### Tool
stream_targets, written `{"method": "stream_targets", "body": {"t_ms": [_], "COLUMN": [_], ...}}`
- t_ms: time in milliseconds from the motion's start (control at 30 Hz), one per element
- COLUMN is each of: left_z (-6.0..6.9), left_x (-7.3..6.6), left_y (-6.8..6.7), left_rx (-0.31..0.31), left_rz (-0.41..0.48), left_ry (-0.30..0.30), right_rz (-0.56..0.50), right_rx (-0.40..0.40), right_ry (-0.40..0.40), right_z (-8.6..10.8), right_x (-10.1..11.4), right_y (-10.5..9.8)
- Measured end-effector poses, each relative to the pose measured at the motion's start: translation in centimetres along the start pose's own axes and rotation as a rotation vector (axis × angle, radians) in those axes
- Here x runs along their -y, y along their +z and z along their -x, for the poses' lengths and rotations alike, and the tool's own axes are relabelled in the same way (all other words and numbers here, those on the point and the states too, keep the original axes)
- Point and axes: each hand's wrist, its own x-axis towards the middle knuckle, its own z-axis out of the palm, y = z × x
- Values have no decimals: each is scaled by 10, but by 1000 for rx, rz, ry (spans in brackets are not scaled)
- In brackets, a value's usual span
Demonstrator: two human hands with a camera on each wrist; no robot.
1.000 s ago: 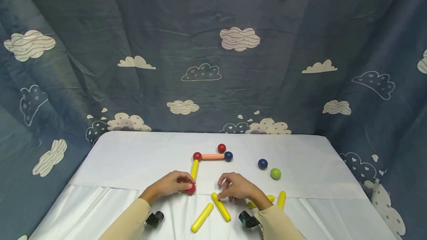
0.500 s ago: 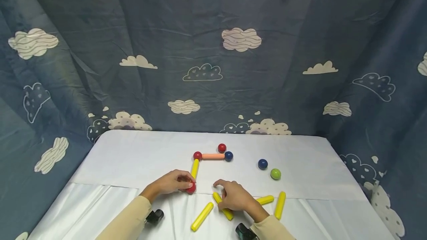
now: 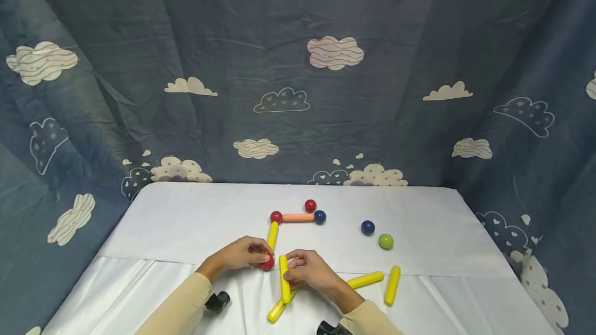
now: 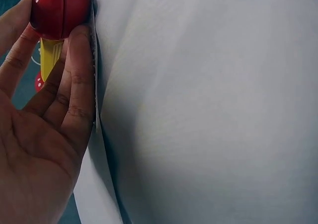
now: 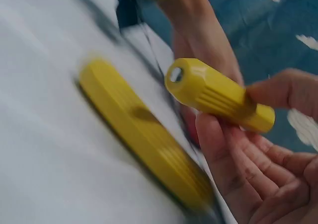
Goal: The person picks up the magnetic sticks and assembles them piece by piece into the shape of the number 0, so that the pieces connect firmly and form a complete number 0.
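Note:
My left hand [image 3: 239, 253] holds a red ball [image 3: 267, 262] between thumb and fingers; the left wrist view shows the same red ball [image 4: 59, 10] up close, with a seam around it. From that ball a yellow rod [image 3: 272, 237] runs to a second red ball [image 3: 277, 216], which an orange rod [image 3: 298, 217] links to a blue ball [image 3: 319, 217]. My right hand [image 3: 313, 273] pinches a loose yellow rod [image 3: 284, 280] above the table. In the right wrist view this ribbed rod [image 5: 218, 95] shows a metallic tip at its end. Beneath it lies another yellow rod [image 3: 276, 311], partly covered.
A loose red ball [image 3: 310, 206] sits just behind the blue one. To the right are another blue ball [image 3: 368, 228], a green ball [image 3: 386, 241] and two yellow rods, one slanted [image 3: 366, 279]. A dark cloud-print curtain [image 3: 288, 133] hangs behind the white-covered table [image 3: 186, 221].
The right hand has reached down to a yellow rod, picked it up and carried it left towards the left hand. My left hand stays on the red ball.

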Motion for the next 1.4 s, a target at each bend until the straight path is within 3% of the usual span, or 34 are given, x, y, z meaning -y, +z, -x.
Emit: {"method": "stream_targets", "body": {"t_ms": [167, 267, 533, 700, 1400], "left_z": [0, 0, 2, 2, 1], "left_x": [1, 1, -2, -2, 0], "left_y": [-1, -2, -3, -3, -1], "left_rx": [14, 15, 17, 18, 22], "left_rz": [6, 1, 14, 24, 22], "left_ry": [1, 3, 38, 17, -11], "right_rz": [-182, -224, -155, -126, -37], "right_rx": [52, 54, 55, 75, 31], "right_ry": [65, 99, 157, 180, 238], "right_z": [-2, -2, -7, -7, -4], "right_x": [-5, -5, -2, 1, 3], "right_y": [28, 40, 48, 47, 46]}}
